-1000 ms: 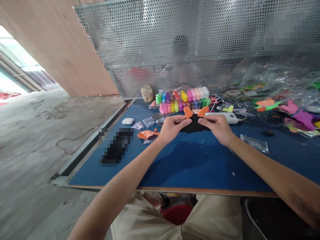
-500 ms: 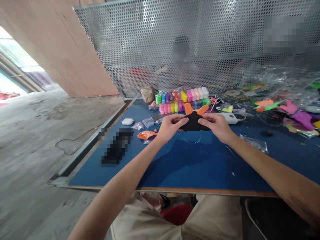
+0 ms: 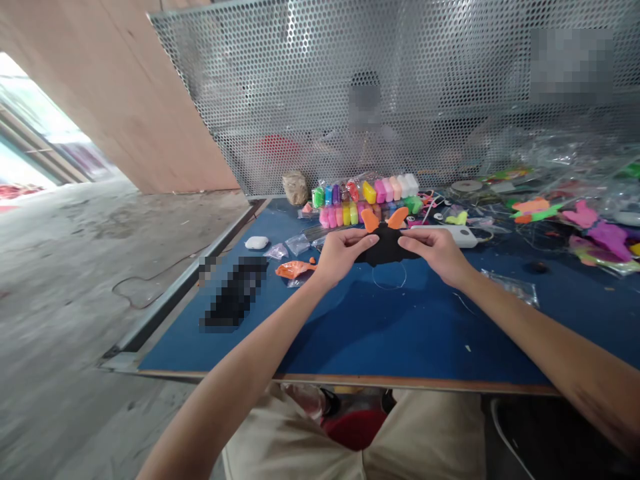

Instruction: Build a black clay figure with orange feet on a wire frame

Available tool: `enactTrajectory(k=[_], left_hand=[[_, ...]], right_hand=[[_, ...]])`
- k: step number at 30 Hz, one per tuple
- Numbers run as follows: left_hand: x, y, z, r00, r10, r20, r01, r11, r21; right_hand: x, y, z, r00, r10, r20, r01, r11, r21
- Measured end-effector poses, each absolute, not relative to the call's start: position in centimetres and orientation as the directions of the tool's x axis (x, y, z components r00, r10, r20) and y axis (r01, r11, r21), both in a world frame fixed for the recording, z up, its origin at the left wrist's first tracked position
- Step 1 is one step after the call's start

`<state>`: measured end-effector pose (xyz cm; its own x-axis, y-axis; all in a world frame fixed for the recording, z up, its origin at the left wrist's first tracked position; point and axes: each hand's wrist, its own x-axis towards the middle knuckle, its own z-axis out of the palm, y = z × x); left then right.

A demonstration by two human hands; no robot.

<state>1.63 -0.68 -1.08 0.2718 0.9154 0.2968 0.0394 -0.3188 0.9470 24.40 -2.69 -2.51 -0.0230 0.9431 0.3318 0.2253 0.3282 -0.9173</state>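
A flat black craft piece (image 3: 382, 247) with two orange ear-like parts (image 3: 398, 218) sticking up from its top edge is held above the blue table (image 3: 370, 327). My left hand (image 3: 345, 253) pinches its left side, thumb on the near face. On the opposite side, my right hand (image 3: 434, 251) grips it the same way. The fingers behind the piece are partly hidden. Beneath it on the table lies a thin, clear loop of thread (image 3: 390, 288). An orange lump of clay in plastic wrap (image 3: 294, 269) is left of my left hand.
Colourful clay packs (image 3: 370, 193) line the back, beside a stone-like lump (image 3: 295, 188). A white earbud case (image 3: 257, 243) and a blurred dark object (image 3: 235, 293) lie left. A white power strip (image 3: 463, 236) is behind my right hand; foam shapes (image 3: 607, 237) and plastic bags crowd the right. Perforated metal panel (image 3: 400, 87) behind.
The black piece has tilted slightly, and its orange parts have shifted a little left and lower in view. Both hands keep their hold in nearly the same place.
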Motion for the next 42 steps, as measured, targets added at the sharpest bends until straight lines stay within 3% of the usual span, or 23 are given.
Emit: enactTrajectory(k=[4,11,14,19,22,31,38,42], left_hand=[[1.6,-0.4,-1.2,0.271,0.916,0.296,-0.026,-0.3,0.954],[1.6,-0.4,-1.7,0.405,0.909,0.099,-0.145,-0.044,0.989],[1.6,-0.3,-2.0,0.415,0.904,0.103,-0.11,-0.062,0.992],[1.2,0.4,-2.5,0.364,0.921,0.138,-0.079,-0.117,0.99],[1.0,0.8,-2.8,0.352,0.925,0.143,-0.057,-0.132,0.99],[1.3,0.4,-2.8,0.383,0.904,0.189,-0.133,-0.149,0.98],[1.2,-0.1,-2.3,0.51,0.847,0.15,-0.083,-0.125,0.989],[1.1,-0.3,-1.8,0.522,0.838,0.162,-0.042,-0.164,0.986]], right_hand=[[24.8,-2.4,-2.6,-0.08,0.941,0.329,0.323,0.337,-0.884],[25.2,-1.6,-3.1,0.037,0.893,0.449,0.395,0.399,-0.827],[25.2,-1.4,-3.3,0.038,0.901,0.432,0.343,0.395,-0.852],[24.9,-1.4,-3.8,-0.059,0.964,0.26,0.026,0.262,-0.965],[24.8,-1.3,-4.0,-0.128,0.974,0.186,-0.062,0.18,-0.982],[24.9,-1.4,-3.8,-0.144,0.97,0.193,-0.064,0.186,-0.981],[24.9,-1.8,-3.5,-0.197,0.953,0.228,0.096,0.251,-0.963],[24.6,-2.0,-3.3,-0.158,0.959,0.234,0.066,0.246,-0.967]])
